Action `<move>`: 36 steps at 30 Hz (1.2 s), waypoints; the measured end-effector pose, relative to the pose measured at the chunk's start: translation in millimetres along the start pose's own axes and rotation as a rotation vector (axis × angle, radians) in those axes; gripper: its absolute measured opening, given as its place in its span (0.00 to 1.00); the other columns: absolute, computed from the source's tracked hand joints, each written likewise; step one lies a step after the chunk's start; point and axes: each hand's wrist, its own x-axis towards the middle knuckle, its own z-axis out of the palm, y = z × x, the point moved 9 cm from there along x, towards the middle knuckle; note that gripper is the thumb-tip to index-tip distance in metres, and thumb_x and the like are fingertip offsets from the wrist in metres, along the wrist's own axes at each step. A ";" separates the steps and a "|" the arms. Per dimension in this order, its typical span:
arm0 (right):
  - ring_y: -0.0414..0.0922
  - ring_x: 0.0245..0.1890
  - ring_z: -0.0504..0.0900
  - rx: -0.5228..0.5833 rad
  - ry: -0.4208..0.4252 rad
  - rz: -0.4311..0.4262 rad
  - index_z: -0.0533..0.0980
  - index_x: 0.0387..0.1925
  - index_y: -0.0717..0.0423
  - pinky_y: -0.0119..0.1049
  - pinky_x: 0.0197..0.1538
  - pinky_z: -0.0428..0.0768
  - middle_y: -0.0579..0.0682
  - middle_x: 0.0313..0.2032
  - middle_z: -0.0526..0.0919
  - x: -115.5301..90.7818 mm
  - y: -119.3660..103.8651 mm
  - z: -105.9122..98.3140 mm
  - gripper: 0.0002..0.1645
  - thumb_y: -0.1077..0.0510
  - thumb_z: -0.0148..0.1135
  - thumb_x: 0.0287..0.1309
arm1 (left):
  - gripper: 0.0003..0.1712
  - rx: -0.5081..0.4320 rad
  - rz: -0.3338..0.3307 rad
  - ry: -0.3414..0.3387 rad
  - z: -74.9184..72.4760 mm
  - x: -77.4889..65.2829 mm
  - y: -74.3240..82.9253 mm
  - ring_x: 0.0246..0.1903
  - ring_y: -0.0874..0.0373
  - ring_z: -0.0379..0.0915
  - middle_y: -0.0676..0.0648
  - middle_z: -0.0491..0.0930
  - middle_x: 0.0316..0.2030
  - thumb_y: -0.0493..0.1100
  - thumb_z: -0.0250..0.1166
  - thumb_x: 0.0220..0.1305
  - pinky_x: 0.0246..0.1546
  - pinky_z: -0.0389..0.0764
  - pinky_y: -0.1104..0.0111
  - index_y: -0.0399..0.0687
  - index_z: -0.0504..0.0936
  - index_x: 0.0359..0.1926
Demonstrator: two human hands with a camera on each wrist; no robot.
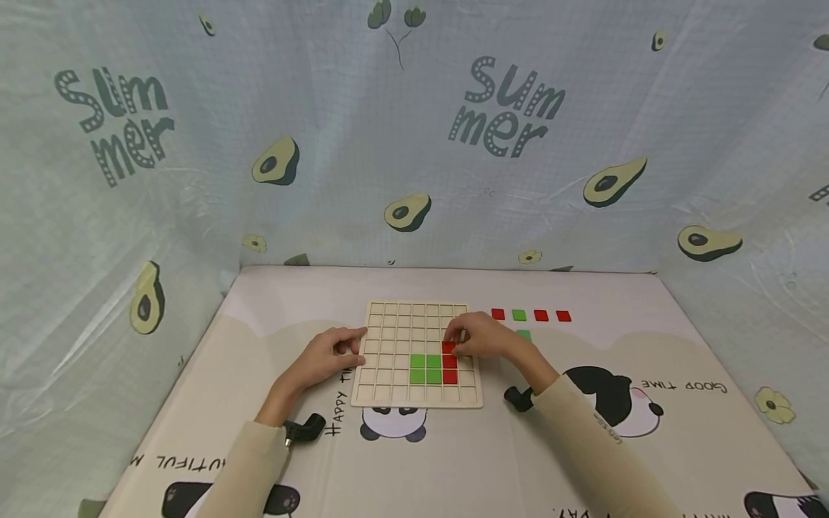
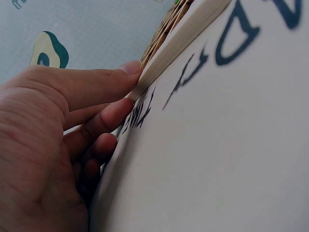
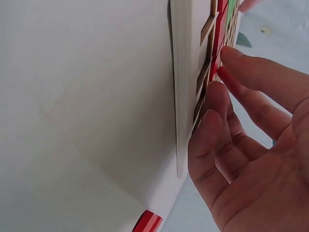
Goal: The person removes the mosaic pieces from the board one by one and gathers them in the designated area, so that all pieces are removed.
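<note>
A wooden grid board (image 1: 385,394) lies flat on the table. Four-square green tiles (image 1: 425,369) fill neighbouring cells, and a column of red tiles (image 1: 450,375) stands to their right. My left hand (image 1: 317,357) touches the board's left edge with thumb and index finger spread apart; in the left wrist view the thumb (image 2: 104,84) rests on the edge's rim. My right hand (image 1: 482,336) reaches over the right side, thumb and index fingertip at the uppermost red tile (image 1: 448,347), pinching it at its cell. The fingers partly hide that tile.
Right of the board lie loose red tiles (image 1: 541,315) and a green tile (image 1: 519,315) in a row, with another green tile (image 1: 524,334) partly behind the right hand. Black wrist mounts (image 1: 518,399) sit on both wrists. A patterned sheet (image 1: 350,108) hangs behind the table.
</note>
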 end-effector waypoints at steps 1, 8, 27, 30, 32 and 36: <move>0.42 0.37 0.76 -0.001 0.004 0.003 0.85 0.41 0.51 0.34 0.41 0.77 0.44 0.35 0.83 0.1 0.1 0.0 0.09 0.63 0.72 0.59 | 0.35 -0.001 0.001 0.000 0.1 -0.1 0.2 0.37 0.57 0.67 0.50 0.79 0.36 0.43 0.75 0.61 0.41 0.68 0.70 0.38 0.77 0.68; 0.42 0.36 0.76 0.010 0.018 0.017 0.84 0.40 0.52 0.35 0.40 0.77 0.45 0.35 0.83 -0.1 -0.2 -0.5 0.08 0.64 0.71 0.59 | 0.35 -0.001 0.012 -0.001 0.3 -0.9 1.1 0.36 0.58 0.67 0.50 0.79 0.36 0.43 0.75 0.61 0.41 0.68 0.70 0.38 0.77 0.68; 0.43 0.36 0.76 0.112 -0.010 0.054 0.84 0.38 0.54 0.35 0.40 0.75 0.47 0.34 0.82 4.2 7.9 3.0 0.06 0.65 0.69 0.58 | 0.35 -0.002 0.019 -0.002 -0.3 -2.6 4.2 0.36 0.59 0.67 0.51 0.79 0.36 0.43 0.74 0.62 0.40 0.67 0.70 0.36 0.77 0.68; 0.43 0.36 0.76 0.124 -0.008 0.056 0.83 0.38 0.54 0.34 0.40 0.76 0.47 0.33 0.82 5.0 9.7 3.6 0.07 0.66 0.68 0.57 | 0.34 -0.005 0.020 -0.002 -0.2 -2.6 4.1 0.36 0.59 0.67 0.51 0.79 0.36 0.42 0.74 0.62 0.40 0.67 0.70 0.36 0.77 0.68; 0.42 0.36 0.76 0.123 -0.006 0.047 0.83 0.38 0.55 0.34 0.40 0.76 0.47 0.33 0.82 5.8 10.0 3.9 0.08 0.66 0.68 0.57 | 0.34 -0.008 0.019 -0.001 -0.1 -2.7 3.9 0.36 0.59 0.67 0.51 0.79 0.35 0.42 0.74 0.62 0.40 0.67 0.70 0.37 0.77 0.68; 0.42 0.36 0.76 0.120 -0.005 0.037 0.83 0.38 0.55 0.34 0.40 0.76 0.47 0.33 0.82 6.5 9.7 3.7 0.08 0.66 0.69 0.57 | 0.34 -0.014 0.012 0.001 -0.2 -2.5 2.9 0.36 0.58 0.67 0.51 0.78 0.35 0.42 0.74 0.62 0.40 0.67 0.70 0.37 0.77 0.68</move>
